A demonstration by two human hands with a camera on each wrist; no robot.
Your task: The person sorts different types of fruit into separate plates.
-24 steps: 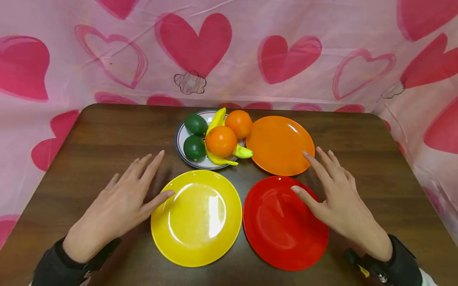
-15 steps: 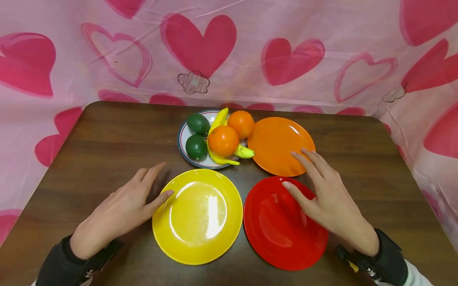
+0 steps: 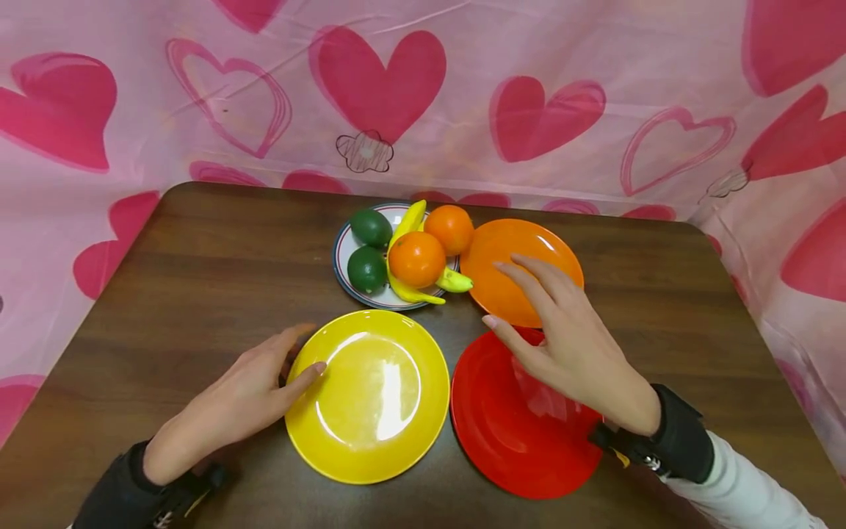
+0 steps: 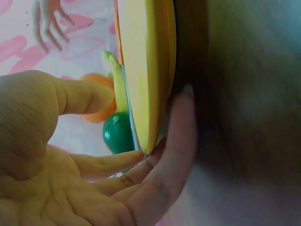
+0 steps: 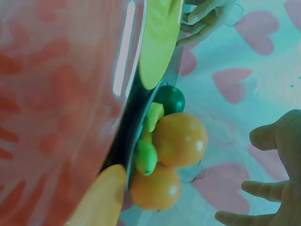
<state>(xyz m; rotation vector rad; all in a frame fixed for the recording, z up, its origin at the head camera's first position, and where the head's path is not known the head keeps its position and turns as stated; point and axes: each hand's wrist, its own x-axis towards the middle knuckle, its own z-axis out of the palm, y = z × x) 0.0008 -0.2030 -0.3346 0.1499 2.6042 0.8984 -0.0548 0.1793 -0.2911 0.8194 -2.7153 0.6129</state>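
My left hand [image 3: 238, 389] is at the left rim of a yellow plate [image 3: 370, 419], thumb above the plate and fingers along its edge. The left wrist view shows the fingertips at the rim of the yellow plate [image 4: 146, 75], the thumb apart from it. Over the red plate [image 3: 515, 455], my right hand [image 3: 568, 345] hovers with spread fingers reaching above the orange plate [image 3: 489, 242]; it holds nothing. Beyond the yellow plate, a white plate [image 3: 343, 253] bears two oranges [image 3: 418, 259], yellow bananas [image 3: 411, 220] and two dark green fruits [image 3: 366, 270].
All the plates stand on a brown wooden table [image 3: 218, 279]. Yellow and red plates lie side by side in front, white and orange ones behind. A pink cloth [image 3: 463, 44] with hearts hangs at the back and sides.
My right hand has moved left and inward, from the right of the plates to over the red and orange ones. The left hand has shifted slightly toward the yellow plate, its fingers lowered to the rim.
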